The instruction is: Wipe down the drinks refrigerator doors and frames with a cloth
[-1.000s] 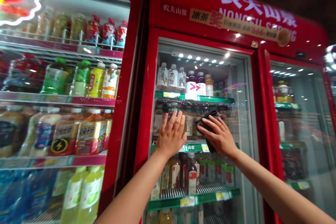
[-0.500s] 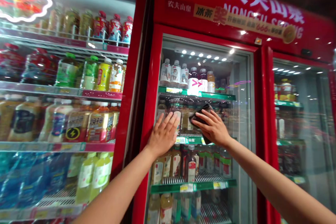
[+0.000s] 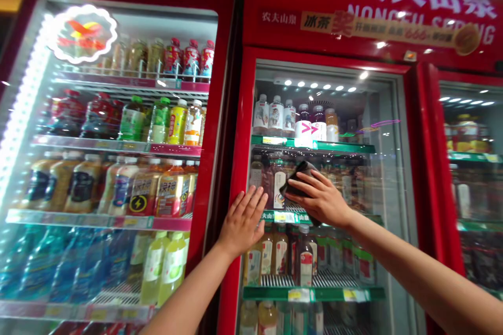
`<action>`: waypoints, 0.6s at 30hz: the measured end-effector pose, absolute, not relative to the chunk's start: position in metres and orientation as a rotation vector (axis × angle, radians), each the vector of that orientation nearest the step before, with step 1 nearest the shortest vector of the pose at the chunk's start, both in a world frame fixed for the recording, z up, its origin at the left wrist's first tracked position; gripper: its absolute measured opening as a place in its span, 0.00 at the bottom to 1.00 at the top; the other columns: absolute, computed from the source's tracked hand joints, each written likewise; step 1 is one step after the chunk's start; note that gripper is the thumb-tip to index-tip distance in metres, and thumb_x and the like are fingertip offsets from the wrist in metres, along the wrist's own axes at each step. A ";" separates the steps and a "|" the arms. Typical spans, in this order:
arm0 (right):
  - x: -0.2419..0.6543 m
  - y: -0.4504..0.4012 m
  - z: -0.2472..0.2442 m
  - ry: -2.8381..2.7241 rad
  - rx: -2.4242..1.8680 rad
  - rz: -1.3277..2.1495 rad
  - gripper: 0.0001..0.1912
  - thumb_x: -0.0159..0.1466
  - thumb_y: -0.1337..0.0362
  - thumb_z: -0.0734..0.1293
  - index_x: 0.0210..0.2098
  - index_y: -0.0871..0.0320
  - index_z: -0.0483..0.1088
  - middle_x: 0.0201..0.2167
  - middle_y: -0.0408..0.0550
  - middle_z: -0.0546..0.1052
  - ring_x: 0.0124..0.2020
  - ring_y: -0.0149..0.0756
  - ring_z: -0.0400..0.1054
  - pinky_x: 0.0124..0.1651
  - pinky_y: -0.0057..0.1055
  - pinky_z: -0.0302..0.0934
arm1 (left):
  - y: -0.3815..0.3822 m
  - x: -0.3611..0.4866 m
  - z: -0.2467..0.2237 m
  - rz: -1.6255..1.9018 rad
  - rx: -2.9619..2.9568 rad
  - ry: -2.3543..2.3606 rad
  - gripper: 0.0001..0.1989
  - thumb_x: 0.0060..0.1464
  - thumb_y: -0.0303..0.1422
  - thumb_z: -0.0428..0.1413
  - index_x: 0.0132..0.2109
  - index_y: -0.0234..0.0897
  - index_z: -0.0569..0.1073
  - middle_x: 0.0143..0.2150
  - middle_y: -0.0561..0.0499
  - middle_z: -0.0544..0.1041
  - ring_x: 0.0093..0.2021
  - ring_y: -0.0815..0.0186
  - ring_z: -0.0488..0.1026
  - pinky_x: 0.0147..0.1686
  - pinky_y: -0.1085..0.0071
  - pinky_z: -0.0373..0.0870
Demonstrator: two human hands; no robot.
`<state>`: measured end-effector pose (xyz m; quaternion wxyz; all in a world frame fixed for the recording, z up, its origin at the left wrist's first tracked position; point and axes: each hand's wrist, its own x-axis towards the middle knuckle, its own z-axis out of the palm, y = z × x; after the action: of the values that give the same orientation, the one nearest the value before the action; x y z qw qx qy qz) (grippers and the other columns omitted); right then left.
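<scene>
Glass (image 3: 383, 178) seems to be getting wiped; cloth (image 3: 298, 170) is held by right hand (image 3: 322, 198), left hand (image 3: 240, 225) is opened; steady pressing is needed next

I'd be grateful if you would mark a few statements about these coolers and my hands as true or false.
1. The right hand is over a dark cloth at the glass door. True.
2. The left hand grips a bottle. False: the left hand is empty, its fingers extended.
3. Shelves with green edges show behind the glass door. True.
4. The yellow bottle stands left of the green-capped bottles. False: it stands to their right.
</scene>
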<state>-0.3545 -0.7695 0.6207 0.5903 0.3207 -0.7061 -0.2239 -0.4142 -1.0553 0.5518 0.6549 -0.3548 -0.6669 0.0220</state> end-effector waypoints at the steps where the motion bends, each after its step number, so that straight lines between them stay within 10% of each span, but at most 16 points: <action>1: -0.353 -0.761 0.625 -1.632 0.777 -0.534 0.21 0.70 0.62 0.64 0.61 0.38 0.70 0.64 0.38 0.71 0.69 0.41 0.58 0.72 0.47 0.46 | -1.055 -0.415 0.551 0.047 -0.806 -1.501 0.33 0.61 0.39 0.53 0.71 0.36 0.60 0.72 0.48 0.64 0.74 0.60 0.52 0.75 0.61 0.42; 18: -0.366 -0.793 0.684 -1.626 0.784 -0.542 0.23 0.69 0.64 0.63 0.62 0.39 0.70 0.64 0.39 0.71 0.66 0.43 0.61 0.68 0.48 0.52 | -1.056 -0.417 0.544 0.017 -0.821 -1.483 0.34 0.60 0.38 0.53 0.71 0.34 0.58 0.72 0.47 0.62 0.75 0.58 0.50 0.74 0.58 0.46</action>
<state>-0.3661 -0.7926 0.6836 0.5878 0.3367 -0.6979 -0.2327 -0.4172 -1.0564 0.5444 0.6618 -0.3631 -0.6558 0.0075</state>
